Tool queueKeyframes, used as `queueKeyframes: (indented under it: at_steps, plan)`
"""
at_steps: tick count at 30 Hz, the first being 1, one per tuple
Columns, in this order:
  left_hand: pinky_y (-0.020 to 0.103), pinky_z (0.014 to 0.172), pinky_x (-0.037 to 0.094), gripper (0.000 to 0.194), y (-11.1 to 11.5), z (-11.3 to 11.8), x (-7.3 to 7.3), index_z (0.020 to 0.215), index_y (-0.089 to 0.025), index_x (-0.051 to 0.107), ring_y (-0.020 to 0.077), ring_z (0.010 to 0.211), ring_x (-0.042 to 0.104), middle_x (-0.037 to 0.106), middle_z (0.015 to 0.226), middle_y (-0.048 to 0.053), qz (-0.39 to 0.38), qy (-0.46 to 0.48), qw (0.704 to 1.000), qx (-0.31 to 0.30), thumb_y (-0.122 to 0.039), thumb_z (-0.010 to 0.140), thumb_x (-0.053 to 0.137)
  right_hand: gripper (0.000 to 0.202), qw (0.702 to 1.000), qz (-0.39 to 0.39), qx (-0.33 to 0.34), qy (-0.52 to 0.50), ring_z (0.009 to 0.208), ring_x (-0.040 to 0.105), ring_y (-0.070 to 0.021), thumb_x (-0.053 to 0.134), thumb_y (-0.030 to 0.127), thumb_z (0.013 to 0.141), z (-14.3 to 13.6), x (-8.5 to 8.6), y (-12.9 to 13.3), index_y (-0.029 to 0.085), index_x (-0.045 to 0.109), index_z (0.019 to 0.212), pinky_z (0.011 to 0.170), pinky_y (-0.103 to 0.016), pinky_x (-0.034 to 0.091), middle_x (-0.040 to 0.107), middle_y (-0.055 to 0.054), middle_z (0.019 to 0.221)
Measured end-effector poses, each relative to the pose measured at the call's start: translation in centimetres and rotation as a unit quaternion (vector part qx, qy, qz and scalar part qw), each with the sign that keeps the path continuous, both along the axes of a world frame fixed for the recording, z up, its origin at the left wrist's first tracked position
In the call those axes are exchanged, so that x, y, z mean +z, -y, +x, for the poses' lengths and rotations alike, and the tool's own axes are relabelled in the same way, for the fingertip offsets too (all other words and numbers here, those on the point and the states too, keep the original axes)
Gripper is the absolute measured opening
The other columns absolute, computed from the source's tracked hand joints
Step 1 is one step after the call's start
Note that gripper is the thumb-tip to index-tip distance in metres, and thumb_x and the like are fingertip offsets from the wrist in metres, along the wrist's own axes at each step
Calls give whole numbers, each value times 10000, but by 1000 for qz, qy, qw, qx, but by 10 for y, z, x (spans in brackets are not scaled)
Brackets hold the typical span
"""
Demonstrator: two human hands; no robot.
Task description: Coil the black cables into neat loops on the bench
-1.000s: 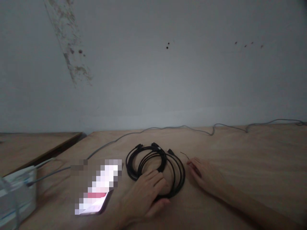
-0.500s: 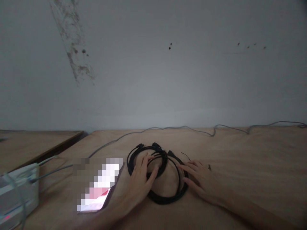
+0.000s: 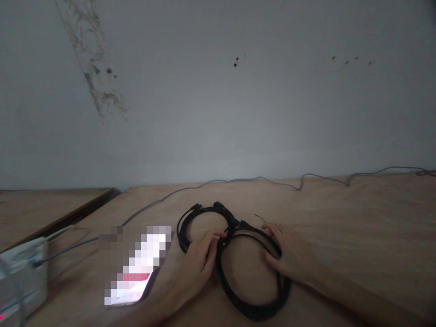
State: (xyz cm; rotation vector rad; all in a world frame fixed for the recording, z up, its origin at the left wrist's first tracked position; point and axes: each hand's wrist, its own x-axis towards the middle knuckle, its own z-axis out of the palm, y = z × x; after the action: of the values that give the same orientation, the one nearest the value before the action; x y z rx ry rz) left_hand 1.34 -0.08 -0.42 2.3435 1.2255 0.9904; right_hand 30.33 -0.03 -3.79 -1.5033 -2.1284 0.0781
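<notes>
Two black cable coils lie on the wooden table, touching where they meet. The left coil [image 3: 182,234] has dark connector ends at its far side. My left hand [image 3: 199,256] sits between the coils, its bent fingers gripping the black cable where the two meet. Around the right edge of the nearer right coil [image 3: 254,313] curls my right hand [image 3: 288,250], with the thumb inside the ring and the fingers over its far side. A black connector [image 3: 243,224] rests at the top of this coil. A short thin dark wire [image 3: 259,218] lies by the right fingertips.
A lit phone [image 3: 136,286], partly pixelated, lies left of my left forearm. At the far left stands a white box [image 3: 23,277] with cables plugged in. A thin grey cable [image 3: 218,181] runs along the table's back, before a stained wall [image 3: 272,104].
The right coil has shifted right and towards me, so the coils overlap less. My left hand has drawn back from over the left coil, its fingers closing. My right hand now wraps the right coil.
</notes>
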Motion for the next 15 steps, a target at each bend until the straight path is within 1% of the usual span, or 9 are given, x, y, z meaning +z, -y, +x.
queueKeyframes:
  at_steps: [2,5,8,13,15]
  plan:
    - [413,1002,512,329,-3,-1,-3,1206,-215,603,235,1126,644,697,1196,82,21,-18,1000,7,-175,997,352,485,1000,-12,-12,8,1050,605,-306,632,351,830,0,-2,-1,245,571,1299,903,-413,441,660,-103,1177]
    - [468,1070,472,448,-7,-2,-8,1243,-207,602,262,1210,603,669,1270,91,61,-51,997,17,-74,872,389,425,999,-32,-24,19,1045,602,-296,630,314,807,-1,-3,-2,246,605,1226,905,-398,421,664,-91,1151]
    - [490,1097,454,539,-11,-4,-12,1272,-216,592,272,1248,582,652,1304,86,66,-67,995,23,-39,790,428,413,998,-39,-34,28,1022,607,-294,617,291,798,-2,-3,0,251,614,1210,901,-406,403,669,-82,1150]
    - [498,1058,488,425,-14,-6,-11,1259,-215,608,290,1213,612,669,1277,100,23,-80,996,36,-121,858,505,425,997,-44,-47,42,1013,613,-314,595,288,800,-3,-1,3,245,609,1223,882,-426,394,674,-94,1180]
    - [496,1057,488,428,-13,-6,-10,1252,-211,622,292,1204,619,678,1266,102,15,-89,995,32,-114,846,524,421,996,-54,-51,45,1005,615,-319,591,296,802,-2,-1,3,246,608,1219,872,-429,397,680,-96,1163]
